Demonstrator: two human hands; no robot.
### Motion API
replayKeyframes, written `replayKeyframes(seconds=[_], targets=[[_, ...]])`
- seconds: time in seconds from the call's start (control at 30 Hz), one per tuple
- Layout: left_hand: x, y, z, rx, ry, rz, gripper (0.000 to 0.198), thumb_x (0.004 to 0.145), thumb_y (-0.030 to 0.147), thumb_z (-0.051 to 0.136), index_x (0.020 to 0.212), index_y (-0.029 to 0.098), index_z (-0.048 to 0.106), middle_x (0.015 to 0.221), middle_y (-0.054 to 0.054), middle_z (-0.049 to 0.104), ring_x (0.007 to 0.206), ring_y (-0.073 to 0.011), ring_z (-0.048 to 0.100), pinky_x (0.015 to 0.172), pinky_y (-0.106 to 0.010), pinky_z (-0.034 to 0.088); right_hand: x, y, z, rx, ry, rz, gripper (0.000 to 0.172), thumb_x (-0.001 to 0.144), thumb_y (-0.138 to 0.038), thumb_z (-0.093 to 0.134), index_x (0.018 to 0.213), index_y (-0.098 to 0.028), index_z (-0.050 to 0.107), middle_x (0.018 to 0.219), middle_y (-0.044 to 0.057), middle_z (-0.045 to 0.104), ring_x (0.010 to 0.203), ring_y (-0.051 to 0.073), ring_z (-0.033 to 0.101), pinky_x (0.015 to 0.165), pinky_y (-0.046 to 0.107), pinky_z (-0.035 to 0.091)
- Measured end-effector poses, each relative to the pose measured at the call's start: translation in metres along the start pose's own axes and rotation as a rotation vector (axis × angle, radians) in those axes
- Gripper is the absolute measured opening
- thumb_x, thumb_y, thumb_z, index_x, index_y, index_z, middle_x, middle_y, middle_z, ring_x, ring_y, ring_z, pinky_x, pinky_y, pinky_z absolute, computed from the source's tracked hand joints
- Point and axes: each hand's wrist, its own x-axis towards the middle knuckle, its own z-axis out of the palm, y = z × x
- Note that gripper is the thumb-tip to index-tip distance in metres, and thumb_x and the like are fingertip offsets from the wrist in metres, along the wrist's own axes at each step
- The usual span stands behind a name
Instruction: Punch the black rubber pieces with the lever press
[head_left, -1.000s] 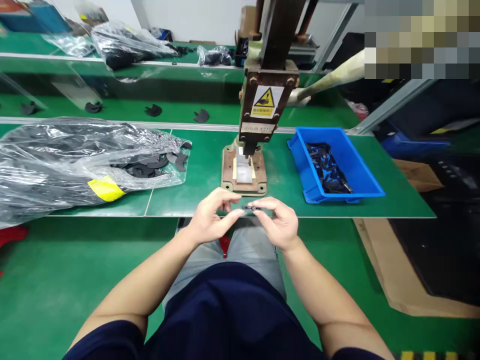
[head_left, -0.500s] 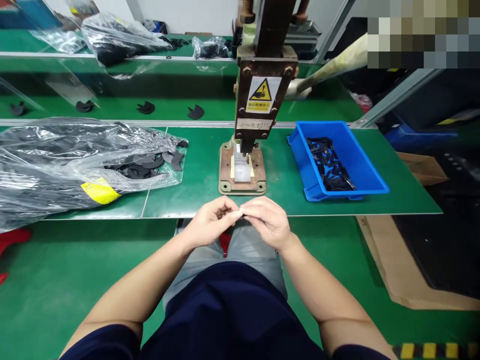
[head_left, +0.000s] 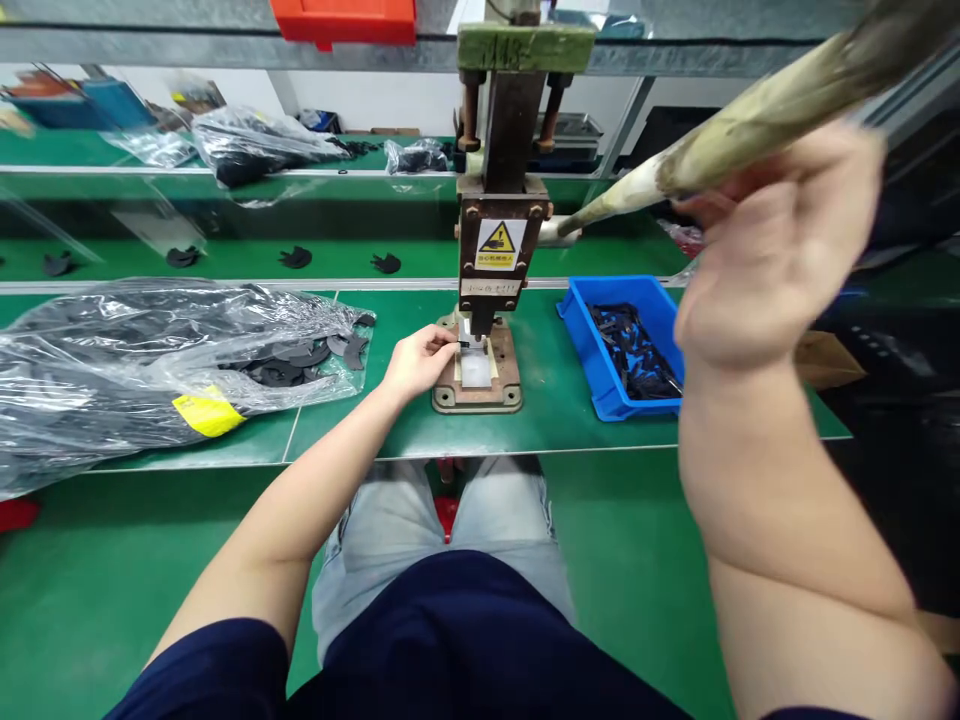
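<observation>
My left hand (head_left: pixel 424 358) is closed in a pinch at the base of a hand press (head_left: pixel 499 250). Between its fingertips is a small black part (head_left: pixel 463 344), held over the pale metal fixture (head_left: pixel 476 372) under the ram. High on the right, my right hand (head_left: pixel 780 240) is smeared by motion beside the press's long lever (head_left: pixel 720 140). Its fingers are partly hidden behind the lever, so I cannot see whether they grip it. A yellow warning label (head_left: pixel 500 243) is on the front of the press.
To the right of the press stands a blue bin (head_left: pixel 611 408) holding many black parts. On the left lies a clear plastic bag (head_left: pixel 150 370) full of flat black pieces. Several black pieces (head_left: pixel 296 257) sit spaced out on the green strip behind. A red bin (head_left: pixel 345 20) hangs above.
My hands have parted from their shared pinch over the table edge. The left has moved forward to the press fixture; the right has risen to the lever. The view has tilted up.
</observation>
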Motion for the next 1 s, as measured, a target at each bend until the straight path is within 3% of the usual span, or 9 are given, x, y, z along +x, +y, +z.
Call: replayKeyframes(seconds=[0.07,0.13,0.27,0.4,0.47,0.63,0.73,0.83,1.0], targets=[[0.012,-0.001,0.002,0.247,-0.068,0.09,0.016,0.094,0.036,0.074,0.1,0.021,0.079,0.101,-0.006,0.082,0.09,-0.0219,0.075,0.088,-0.036,0.058,0.033,-0.015,0.009,0.112,-0.071,0.057,0.056,0.101,-0.068,0.052,0.126,-0.02,0.07,0.116,0.002,0.072,0.108,0.016,0.078,0.099,0.037,0.064],[0.017,0.001,0.002,0.418,-0.145,0.197,0.016,0.097,0.032,0.07,0.101,0.022,0.081,0.109,-0.006,0.083,0.101,-0.0246,0.075,0.096,-0.037,0.057,0.05,-0.029,0.02,0.129,-0.191,0.139,0.066,0.1,-0.076,0.04,0.12,-0.021,0.072,0.107,0.003,0.074,0.101,0.018,0.08,0.096,0.041,0.067],[0.019,0.006,0.002,0.559,-0.215,0.31,0.02,0.1,0.03,0.065,0.105,0.022,0.083,0.115,-0.007,0.082,0.113,-0.0267,0.072,0.104,-0.039,0.054,0.047,-0.036,0.037,0.096,-0.176,0.052,0.061,0.098,-0.075,0.046,0.088,-0.02,0.072,0.073,-0.003,0.061,0.069,0.011,0.07,0.077,0.036,0.066],[0.019,0.007,0.0,0.594,-0.208,0.335,0.021,0.101,0.031,0.065,0.107,0.021,0.083,0.114,-0.008,0.08,0.113,-0.0269,0.071,0.103,-0.04,0.055,0.016,-0.03,0.042,0.15,-0.087,-0.004,0.04,0.098,-0.057,0.067,0.081,-0.021,0.065,0.069,-0.005,0.055,0.061,0.008,0.059,0.065,0.029,0.057],[0.02,0.005,0.0,0.585,-0.204,0.338,0.021,0.101,0.031,0.065,0.106,0.022,0.083,0.113,-0.008,0.08,0.112,-0.0262,0.071,0.103,-0.039,0.055,-0.009,-0.028,0.04,0.162,-0.064,-0.011,0.041,0.094,-0.054,0.073,0.072,-0.023,0.059,0.067,-0.004,0.055,0.062,0.011,0.059,0.064,0.033,0.055],[0.019,0.0,0.004,0.543,-0.197,0.353,0.02,0.102,0.031,0.064,0.105,0.022,0.081,0.113,-0.007,0.08,0.112,-0.0245,0.072,0.105,-0.038,0.055,-0.082,-0.02,0.03,0.0,-0.151,-0.115,0.031,0.09,-0.036,0.072,0.067,-0.025,0.055,0.064,-0.007,0.059,0.071,0.015,0.067,0.09,0.047,0.061],[0.015,0.001,0.002,0.516,-0.224,0.371,0.022,0.104,0.03,0.062,0.112,0.021,0.08,0.118,-0.007,0.079,0.117,-0.0233,0.071,0.109,-0.037,0.054,-0.107,-0.012,0.027,-0.052,-0.161,-0.148,0.022,0.084,-0.025,0.073,0.069,-0.024,0.057,0.066,-0.006,0.063,0.073,0.016,0.07,0.101,0.054,0.059],[0.01,-0.002,-0.021,0.571,-0.226,0.336,0.025,0.103,0.031,0.063,0.12,0.021,0.078,0.125,-0.009,0.078,0.123,-0.0253,0.069,0.113,-0.039,0.052,-0.113,-0.006,0.031,-0.052,-0.08,-0.148,0.022,0.082,-0.025,0.071,0.066,-0.025,0.056,0.064,-0.005,0.064,0.071,0.017,0.07,0.098,0.055,0.059],[0.0,-0.018,-0.104,0.955,0.024,-0.031,0.028,0.1,0.043,0.066,0.113,0.021,0.076,0.121,-0.016,0.076,0.117,-0.034,0.07,0.104,-0.045,0.053,-0.113,0.001,0.04,-0.017,0.011,-0.153,0.026,0.08,-0.029,0.073,0.062,-0.027,0.055,0.061,-0.004,0.063,0.068,0.018,0.069,0.094,0.057,0.059]])
